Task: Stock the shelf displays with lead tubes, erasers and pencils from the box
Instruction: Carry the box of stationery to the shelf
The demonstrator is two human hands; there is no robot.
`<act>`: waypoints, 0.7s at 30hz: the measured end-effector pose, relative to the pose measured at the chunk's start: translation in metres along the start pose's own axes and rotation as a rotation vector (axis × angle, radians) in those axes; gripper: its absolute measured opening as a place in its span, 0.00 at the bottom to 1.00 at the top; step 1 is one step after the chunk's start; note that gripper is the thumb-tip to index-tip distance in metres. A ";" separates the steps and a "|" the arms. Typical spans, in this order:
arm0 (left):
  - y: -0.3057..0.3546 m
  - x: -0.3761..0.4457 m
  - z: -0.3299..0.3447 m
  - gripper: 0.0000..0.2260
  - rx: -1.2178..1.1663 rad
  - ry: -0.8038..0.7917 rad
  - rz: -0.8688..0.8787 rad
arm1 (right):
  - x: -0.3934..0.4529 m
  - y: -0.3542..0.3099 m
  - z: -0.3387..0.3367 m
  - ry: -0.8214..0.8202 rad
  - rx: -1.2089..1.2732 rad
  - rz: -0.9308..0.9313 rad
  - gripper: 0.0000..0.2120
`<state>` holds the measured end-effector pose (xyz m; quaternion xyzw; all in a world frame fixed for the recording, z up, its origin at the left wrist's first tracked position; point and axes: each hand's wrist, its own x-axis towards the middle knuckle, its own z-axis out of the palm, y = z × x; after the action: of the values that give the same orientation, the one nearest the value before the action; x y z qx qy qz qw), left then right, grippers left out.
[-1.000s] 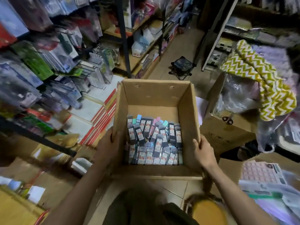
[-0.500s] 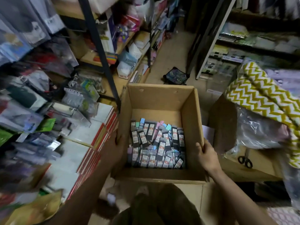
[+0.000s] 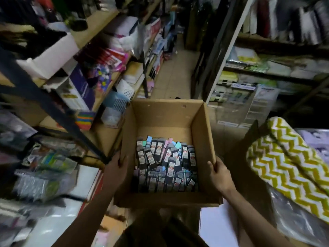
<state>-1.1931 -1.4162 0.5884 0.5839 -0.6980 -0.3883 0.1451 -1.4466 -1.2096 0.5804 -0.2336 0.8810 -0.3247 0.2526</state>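
I hold an open brown cardboard box (image 3: 165, 114) in front of me, above the aisle floor. My left hand (image 3: 116, 169) grips its left wall with the thumb over the rim. My right hand (image 3: 219, 173) grips the right wall the same way. The bottom of the box holds several small dark lead tube packs (image 3: 167, 166) with white and red labels, mixed with a few pastel blue, green and pink pieces that may be erasers. No pencils show.
Crowded stationery shelves (image 3: 99, 22) with a dark metal upright (image 3: 46, 106) run along my left. More shelves (image 3: 267, 72) with paper packs stand to the right. A yellow-and-white zigzag cloth (image 3: 284, 168) lies close on the right. A narrow tiled aisle (image 3: 176, 68) leads ahead.
The box has risen with both hands still gripping it, and my view has lifted toward the aisle and the upper left shelves. The scissors and the cardboard box on the right have left view.
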 end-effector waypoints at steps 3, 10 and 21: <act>0.036 0.056 0.005 0.17 0.023 -0.014 0.019 | 0.059 -0.022 -0.010 0.009 0.024 -0.009 0.11; 0.109 0.189 0.039 0.17 0.019 0.005 0.120 | 0.206 -0.067 -0.021 0.021 0.035 0.024 0.13; 0.222 0.397 0.107 0.15 -0.075 -0.018 0.070 | 0.448 -0.136 -0.056 -0.012 0.001 0.001 0.12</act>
<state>-1.5286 -1.7406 0.5765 0.5497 -0.7042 -0.4142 0.1743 -1.7880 -1.5345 0.5801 -0.2351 0.8794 -0.3237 0.2581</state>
